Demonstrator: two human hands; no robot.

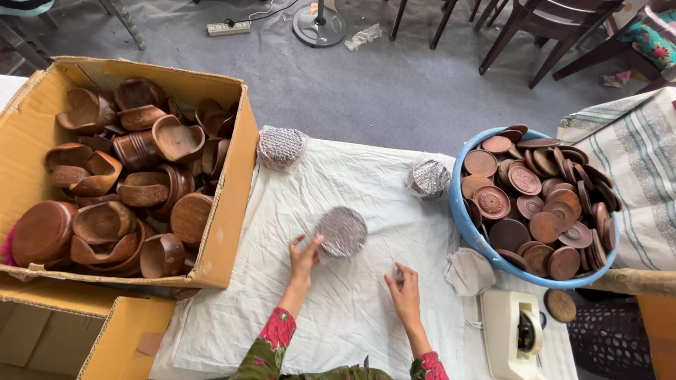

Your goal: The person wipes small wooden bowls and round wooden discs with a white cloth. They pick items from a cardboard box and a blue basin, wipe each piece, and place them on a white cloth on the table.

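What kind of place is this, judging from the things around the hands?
Probably a small craft packing workspace: a cardboard box full of wooden bowls, a blue tub of round wooden lids, and a tape dispenser.

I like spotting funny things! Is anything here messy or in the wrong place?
A little. One wooden lid lies alone on the table beside the tape dispenser, outside the blue tub that holds the other lids. A crumpled cloth sits nearby. The wooden bowls in the cardboard box are jumbled, not stacked.

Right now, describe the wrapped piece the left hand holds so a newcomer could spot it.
On the white cloth-covered table, between the cardboard box and blue tub, find the left hand. Its fingers grip a flat round mesh-wrapped disc, tilted up, unlike the two wrapped bundles lying farther back.
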